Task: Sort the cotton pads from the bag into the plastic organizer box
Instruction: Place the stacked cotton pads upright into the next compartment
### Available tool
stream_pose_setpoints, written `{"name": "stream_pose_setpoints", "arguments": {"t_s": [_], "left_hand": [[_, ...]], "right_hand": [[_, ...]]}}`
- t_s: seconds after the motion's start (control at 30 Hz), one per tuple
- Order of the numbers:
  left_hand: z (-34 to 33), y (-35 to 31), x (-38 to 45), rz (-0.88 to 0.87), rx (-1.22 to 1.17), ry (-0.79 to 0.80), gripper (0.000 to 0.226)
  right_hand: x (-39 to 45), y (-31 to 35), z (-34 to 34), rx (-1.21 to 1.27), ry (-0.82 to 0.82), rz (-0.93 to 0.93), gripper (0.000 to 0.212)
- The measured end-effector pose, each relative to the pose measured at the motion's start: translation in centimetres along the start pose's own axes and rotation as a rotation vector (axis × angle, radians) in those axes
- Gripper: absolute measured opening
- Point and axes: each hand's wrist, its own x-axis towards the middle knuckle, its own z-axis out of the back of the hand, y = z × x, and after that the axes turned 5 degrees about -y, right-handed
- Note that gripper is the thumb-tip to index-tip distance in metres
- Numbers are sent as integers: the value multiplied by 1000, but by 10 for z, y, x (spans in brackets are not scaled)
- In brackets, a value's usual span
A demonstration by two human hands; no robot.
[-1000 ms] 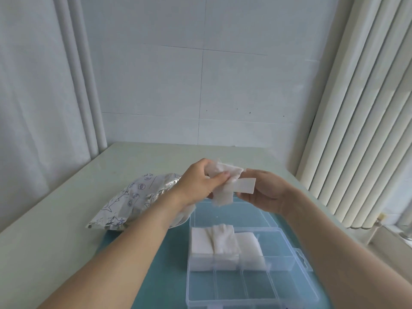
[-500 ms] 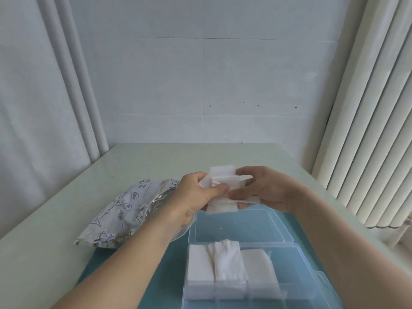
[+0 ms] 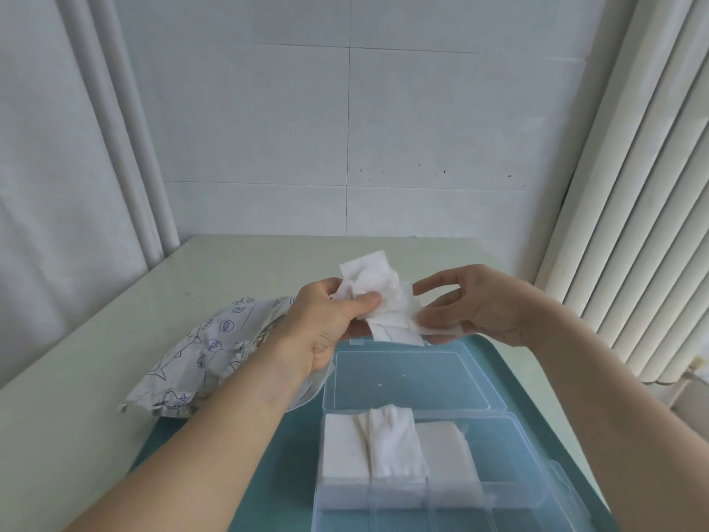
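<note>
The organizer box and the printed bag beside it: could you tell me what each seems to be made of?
The organizer box looks like clear, glossy hard plastic: the teal mat shows through its walls and open lid. The bag seems to be thin crinkled film, perhaps foil-lined, given its sharp creases and silvery sheen at the torn mouth.

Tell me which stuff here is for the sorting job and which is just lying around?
For the job:
- cotton pads held in both hands
- printed bag
- plastic organizer box, lid open, pads already inside

Just there:
- teal mat
- table
- blinds
</note>
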Motion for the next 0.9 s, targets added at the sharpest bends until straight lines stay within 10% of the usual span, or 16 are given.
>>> {"name": "stream_pose_setpoints", "arguments": {"t_s": [0.27, 0.4, 0.9], "left_hand": [[-3, 2, 2, -146, -36, -219, 23], [-7, 4, -1, -217, -7, -298, 27], [-20, 1, -14, -6, -103, 78, 13]], "right_hand": [[-7, 10, 14, 18, -237, 75, 20], [-6, 17, 3, 273, -139, 108, 46], [4, 0, -37, -12, -350, 230, 19]]}}
